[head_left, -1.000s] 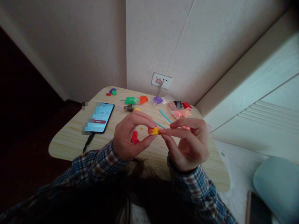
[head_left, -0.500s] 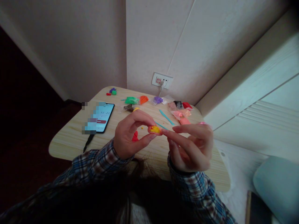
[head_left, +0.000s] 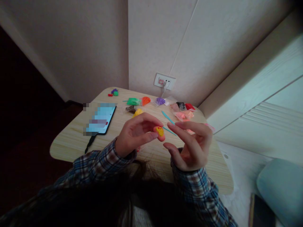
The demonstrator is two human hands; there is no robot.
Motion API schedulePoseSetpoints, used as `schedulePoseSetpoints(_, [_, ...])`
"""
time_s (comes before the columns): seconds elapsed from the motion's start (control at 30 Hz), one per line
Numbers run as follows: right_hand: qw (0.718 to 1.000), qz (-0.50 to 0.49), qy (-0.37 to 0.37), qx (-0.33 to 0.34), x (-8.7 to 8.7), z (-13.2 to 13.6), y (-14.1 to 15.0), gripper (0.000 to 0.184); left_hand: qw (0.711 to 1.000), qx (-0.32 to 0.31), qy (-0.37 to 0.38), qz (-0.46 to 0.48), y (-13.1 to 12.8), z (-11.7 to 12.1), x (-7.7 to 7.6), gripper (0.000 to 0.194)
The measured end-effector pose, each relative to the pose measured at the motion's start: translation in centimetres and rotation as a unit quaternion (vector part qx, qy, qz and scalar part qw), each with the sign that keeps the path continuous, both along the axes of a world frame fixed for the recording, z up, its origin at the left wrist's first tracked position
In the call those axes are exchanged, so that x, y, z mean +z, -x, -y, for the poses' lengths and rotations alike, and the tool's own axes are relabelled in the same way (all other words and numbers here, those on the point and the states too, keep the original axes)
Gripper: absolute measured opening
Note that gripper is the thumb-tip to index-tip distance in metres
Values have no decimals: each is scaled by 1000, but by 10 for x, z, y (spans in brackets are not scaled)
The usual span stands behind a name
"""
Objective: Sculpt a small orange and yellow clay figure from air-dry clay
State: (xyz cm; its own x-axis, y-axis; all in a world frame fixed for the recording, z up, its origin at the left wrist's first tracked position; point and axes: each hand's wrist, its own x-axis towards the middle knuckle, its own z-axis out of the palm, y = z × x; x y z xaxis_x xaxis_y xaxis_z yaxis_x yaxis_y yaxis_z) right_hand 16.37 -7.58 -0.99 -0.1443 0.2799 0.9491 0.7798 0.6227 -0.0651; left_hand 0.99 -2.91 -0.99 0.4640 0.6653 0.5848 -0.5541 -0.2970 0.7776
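My left hand [head_left: 134, 134] pinches a small orange and yellow clay piece [head_left: 160, 132] between thumb and fingertips, above the wooden table [head_left: 71, 138]. My right hand [head_left: 190, 146] hovers just right of the piece with fingers spread and curved, holding nothing and no longer touching it. Both wrists wear plaid sleeves. A bit of red clay [head_left: 138, 148] peeks out under my left hand.
A phone [head_left: 100, 119] on a cable lies at the table's left. Along the far edge lie bags and lumps of clay: green [head_left: 133, 101], orange [head_left: 145, 100], purple [head_left: 160, 101], pink [head_left: 182, 115], red [head_left: 189, 106]. A teal tool [head_left: 167, 117] lies nearby. A wall socket [head_left: 164, 81] sits behind.
My right hand has let go of the clay piece and drawn back slightly, its fingers opening. My left hand has turned the piece and kept hold of it.
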Motion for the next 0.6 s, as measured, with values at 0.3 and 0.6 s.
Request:
schedulePoseSetpoints(0.3, [996, 36, 72, 42, 3, 0, -3, 34, 985, -123, 122, -22, 3, 0, -1, 23])
schedulePoseSetpoints(0.6, [998, 8, 54, 32, -2, 0, -3, 29, 974, -170, 128, -75, 2, -2, 1, 18])
